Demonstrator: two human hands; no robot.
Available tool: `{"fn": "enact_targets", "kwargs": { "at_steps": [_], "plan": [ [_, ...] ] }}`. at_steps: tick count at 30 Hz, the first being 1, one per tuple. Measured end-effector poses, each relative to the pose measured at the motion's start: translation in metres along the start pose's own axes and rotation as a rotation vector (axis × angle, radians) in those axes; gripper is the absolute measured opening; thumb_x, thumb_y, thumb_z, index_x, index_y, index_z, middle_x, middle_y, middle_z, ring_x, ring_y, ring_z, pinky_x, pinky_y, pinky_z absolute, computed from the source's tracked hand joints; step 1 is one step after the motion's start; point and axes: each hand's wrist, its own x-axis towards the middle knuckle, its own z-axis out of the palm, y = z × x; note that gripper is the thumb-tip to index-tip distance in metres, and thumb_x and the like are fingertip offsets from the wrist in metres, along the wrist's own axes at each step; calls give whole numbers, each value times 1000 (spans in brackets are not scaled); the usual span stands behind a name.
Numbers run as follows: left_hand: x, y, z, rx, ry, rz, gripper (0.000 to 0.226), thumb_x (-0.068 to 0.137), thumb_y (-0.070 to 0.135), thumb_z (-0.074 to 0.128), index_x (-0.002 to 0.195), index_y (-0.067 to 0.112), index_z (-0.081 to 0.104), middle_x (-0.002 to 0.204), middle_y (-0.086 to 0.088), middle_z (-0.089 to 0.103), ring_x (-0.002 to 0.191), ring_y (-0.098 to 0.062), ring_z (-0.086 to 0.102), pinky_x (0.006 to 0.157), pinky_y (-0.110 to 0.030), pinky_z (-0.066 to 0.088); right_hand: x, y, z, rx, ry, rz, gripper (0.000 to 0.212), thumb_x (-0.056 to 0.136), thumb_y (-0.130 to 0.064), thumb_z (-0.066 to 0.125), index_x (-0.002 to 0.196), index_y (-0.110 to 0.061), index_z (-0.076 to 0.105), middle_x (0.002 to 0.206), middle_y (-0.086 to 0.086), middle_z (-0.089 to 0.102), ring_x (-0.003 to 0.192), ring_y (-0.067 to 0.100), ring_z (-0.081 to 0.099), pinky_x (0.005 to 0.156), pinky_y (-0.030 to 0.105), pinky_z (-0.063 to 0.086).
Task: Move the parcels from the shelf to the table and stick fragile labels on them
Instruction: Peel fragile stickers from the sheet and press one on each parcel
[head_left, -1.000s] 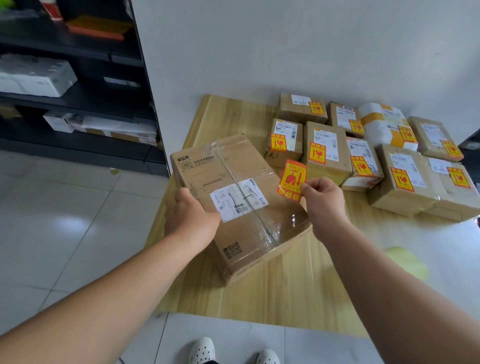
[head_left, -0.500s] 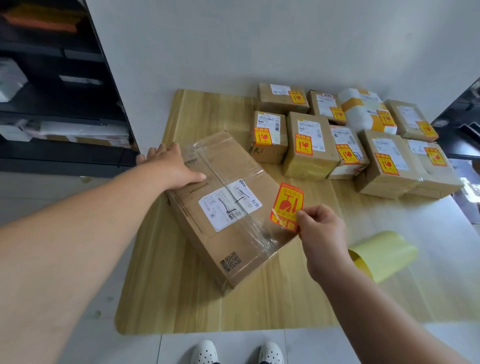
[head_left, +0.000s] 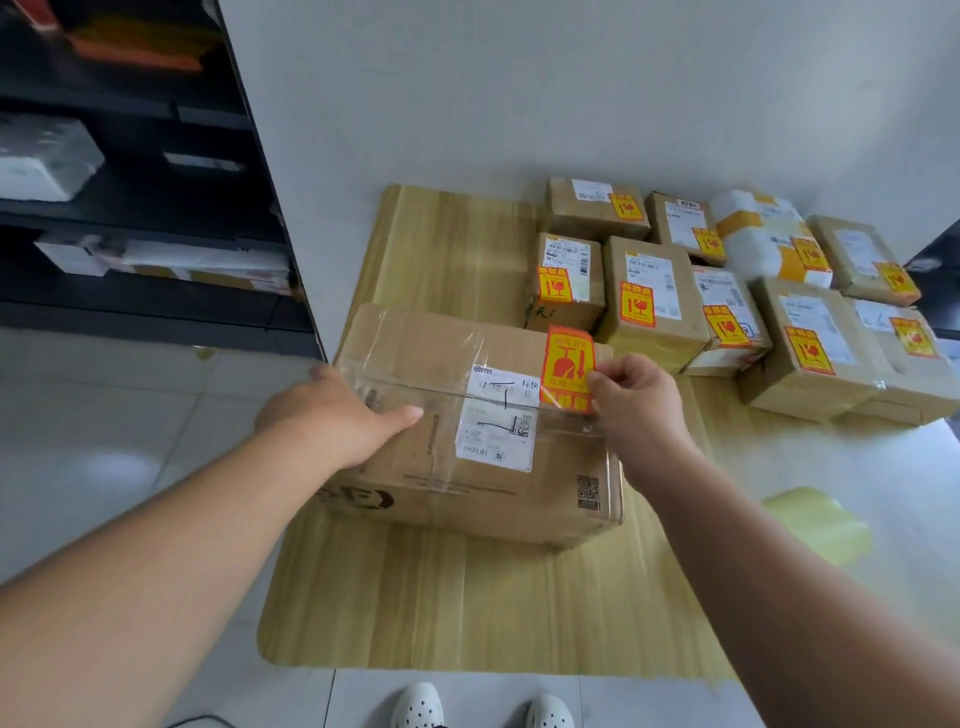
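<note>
- Left hand (head_left: 337, 415) lies flat on the left top of a large brown cardboard parcel (head_left: 426, 358), thumb stretched out.
- Right hand (head_left: 636, 400) pinches a red-and-yellow fragile label (head_left: 566, 366) over the parcel's top right, just beside its white shipping label (head_left: 496, 431).
- That parcel sits on the pale wooden table (head_left: 467, 597), near smaller labelled parcels (head_left: 654, 296) at the back right.

White shoes (head_left: 418, 705) and bare arms (head_left: 156, 545)
The shoes were round at the toes, with many little holes on top. The arms were bare, and the left hand (head_left: 332, 415) and right hand (head_left: 636, 400) were bare too.
</note>
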Motion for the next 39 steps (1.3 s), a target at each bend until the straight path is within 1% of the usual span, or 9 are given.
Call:
{"fn": "enact_targets", "kwargs": {
  "at_steps": [2,4,6,8,12,17,24,28,39],
  "plan": [
    [-10,0,4,-5,0,-9,117,68,90,36,151,12,7,142,-12,45,118,-32,52,81,-38,46,-9,1,-3,-47,-5,-28,15,92,-16,62,77,-20,61,76,0,67,68,16,59,67,36,52],
    [-18,3,7,83,128,67,107,76,84,32,151,15,-1,150,-13,32,131,-32,39,101,-46,36,-17,2,-8,-37,-20,-35,15,91,-13,63,77,-19,62,75,0,68,67,15,58,66,33,50],
    [-27,8,9,131,304,236,96,84,73,36,151,15,-1,152,-12,25,138,-31,27,112,-50,21,-26,4,-14,-13,-59,-1,15,91,-10,62,77,-16,62,70,-1,63,62,13,54,58,28,46],
    [-35,16,12,68,404,420,85,88,61,44,151,16,7,150,-8,29,139,-29,25,115,-48,16,-33,8,-20,0,-111,56,15,92,-8,61,78,-14,61,65,-2,59,53,8,49,52,23,41],
    [-50,32,23,-102,412,638,62,91,41,53,145,20,31,134,-2,46,125,-23,40,108,-35,26,-41,17,-24,-8,-172,127,16,91,-8,61,76,-12,62,59,-3,57,44,5,46,50,24,39],
    [-52,35,30,-215,349,661,41,91,29,57,130,19,51,116,-2,53,110,-22,46,95,-32,37,-46,23,-29,-6,-194,180,15,93,-9,58,79,-11,60,62,1,56,43,6,44,44,21,37],
    [-57,39,35,-224,292,720,36,90,27,56,125,17,57,122,0,54,116,-21,44,95,-33,40,-42,23,-22,-107,-197,159,19,93,-12,57,74,-14,59,60,-1,54,51,12,46,51,27,40],
    [-64,45,38,-210,261,775,38,92,28,54,130,19,55,125,2,52,120,-19,42,99,-33,38,-39,18,-17,-154,-200,139,19,94,-14,56,75,-15,58,64,0,54,53,12,46,47,24,37],
    [-63,57,40,-211,248,821,32,94,23,49,124,17,57,123,2,53,118,-19,43,98,-33,39,-26,15,-17,-211,-193,179,12,96,-19,55,90,-12,62,76,3,59,61,13,49,49,25,42]
  ]
}}
